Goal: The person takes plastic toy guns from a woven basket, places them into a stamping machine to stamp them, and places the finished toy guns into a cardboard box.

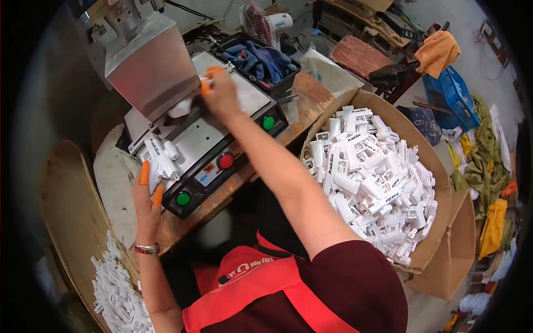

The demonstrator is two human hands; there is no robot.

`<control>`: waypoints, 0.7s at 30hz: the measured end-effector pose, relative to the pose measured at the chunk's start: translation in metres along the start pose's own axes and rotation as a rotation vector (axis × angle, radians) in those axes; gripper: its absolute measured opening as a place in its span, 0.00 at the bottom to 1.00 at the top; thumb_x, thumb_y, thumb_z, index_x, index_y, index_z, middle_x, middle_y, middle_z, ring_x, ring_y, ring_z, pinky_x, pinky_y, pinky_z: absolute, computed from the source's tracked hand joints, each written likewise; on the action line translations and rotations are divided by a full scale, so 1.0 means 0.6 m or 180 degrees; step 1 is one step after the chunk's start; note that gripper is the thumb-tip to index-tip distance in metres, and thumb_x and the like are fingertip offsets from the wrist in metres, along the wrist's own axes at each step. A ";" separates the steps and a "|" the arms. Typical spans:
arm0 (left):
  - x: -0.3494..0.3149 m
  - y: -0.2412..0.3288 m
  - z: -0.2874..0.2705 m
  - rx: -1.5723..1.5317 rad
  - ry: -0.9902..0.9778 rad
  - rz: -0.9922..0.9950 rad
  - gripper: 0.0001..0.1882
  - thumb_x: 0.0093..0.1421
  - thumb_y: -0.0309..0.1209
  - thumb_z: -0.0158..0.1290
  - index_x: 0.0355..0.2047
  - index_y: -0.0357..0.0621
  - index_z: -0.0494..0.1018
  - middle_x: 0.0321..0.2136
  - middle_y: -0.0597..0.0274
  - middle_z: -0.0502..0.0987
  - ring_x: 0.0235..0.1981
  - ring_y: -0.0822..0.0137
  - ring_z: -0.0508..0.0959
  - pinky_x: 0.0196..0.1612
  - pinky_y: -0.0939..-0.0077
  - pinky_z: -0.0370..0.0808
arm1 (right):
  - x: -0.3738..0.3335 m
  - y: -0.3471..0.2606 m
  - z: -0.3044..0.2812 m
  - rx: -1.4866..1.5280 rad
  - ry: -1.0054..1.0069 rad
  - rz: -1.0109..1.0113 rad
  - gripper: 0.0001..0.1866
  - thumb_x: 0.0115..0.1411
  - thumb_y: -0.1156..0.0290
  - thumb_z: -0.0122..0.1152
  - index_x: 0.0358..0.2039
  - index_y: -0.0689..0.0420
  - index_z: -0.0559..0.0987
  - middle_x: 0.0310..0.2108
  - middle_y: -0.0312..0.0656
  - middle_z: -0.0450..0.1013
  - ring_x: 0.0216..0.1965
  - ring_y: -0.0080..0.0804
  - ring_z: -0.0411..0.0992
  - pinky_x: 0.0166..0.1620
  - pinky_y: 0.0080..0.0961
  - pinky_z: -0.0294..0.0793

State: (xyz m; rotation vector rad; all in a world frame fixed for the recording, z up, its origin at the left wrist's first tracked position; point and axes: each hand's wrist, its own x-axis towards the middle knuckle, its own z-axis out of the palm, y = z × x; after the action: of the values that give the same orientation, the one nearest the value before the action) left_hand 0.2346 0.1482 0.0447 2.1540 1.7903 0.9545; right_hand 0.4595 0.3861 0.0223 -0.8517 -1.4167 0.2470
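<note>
My left hand (145, 202), with orange finger covers on two fingers, grips a white pistol-shaped plastic part (159, 160) by its lower end, at the left of a machine's metal bed (200, 133). Reaching across the bed, my right hand (222, 97) also wears orange finger covers. Its fingers are closed and slightly blurred beside the boxy metal press head (150, 69); what they hold is hidden. Below the head, another white piece (179, 109) shows in part. The machine's front has two green buttons (183, 198) and a red button (225, 161).
To the right, a cardboard box (444, 222) is heaped with white plastic parts (372, 177). More white parts (114, 288) fill a container (69, 191) at lower left. Behind the machine stand a black bin (291, 69) of blue cloth and a pink fan (255, 25).
</note>
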 end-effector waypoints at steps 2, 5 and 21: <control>-0.028 -0.021 -0.015 0.0268 0.0330 0.0076 0.29 0.59 0.24 0.53 0.62 0.40 0.61 0.55 0.46 0.66 0.54 0.51 0.67 0.58 0.65 0.61 | 0.010 -0.026 -0.081 -0.0246 0.0231 -0.0358 0.16 0.50 0.67 0.62 0.38 0.61 0.75 0.39 0.51 0.72 0.41 0.51 0.71 0.44 0.38 0.70; -0.022 -0.015 -0.016 0.0544 0.0909 0.0274 0.28 0.58 0.24 0.53 0.60 0.40 0.63 0.53 0.47 0.69 0.52 0.49 0.68 0.57 0.65 0.62 | 0.014 -0.071 -0.333 -0.1095 0.0327 -0.0221 0.14 0.51 0.72 0.64 0.39 0.59 0.78 0.39 0.43 0.75 0.42 0.36 0.73 0.44 0.30 0.72; 0.182 0.010 0.076 0.1217 0.0518 -0.0072 0.16 0.60 0.35 0.50 0.48 0.46 0.73 0.52 0.53 0.70 0.58 0.51 0.63 0.57 0.56 0.59 | -0.112 -0.028 -0.408 -0.1037 -0.1274 0.1106 0.28 0.59 0.69 0.60 0.58 0.63 0.66 0.57 0.49 0.66 0.59 0.41 0.62 0.63 0.32 0.55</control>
State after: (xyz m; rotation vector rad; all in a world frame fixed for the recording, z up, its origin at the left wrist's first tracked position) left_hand 0.2729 0.2599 0.0513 2.3198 2.2265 0.8608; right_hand 0.6685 0.2423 0.0010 -1.3770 -1.7014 0.4796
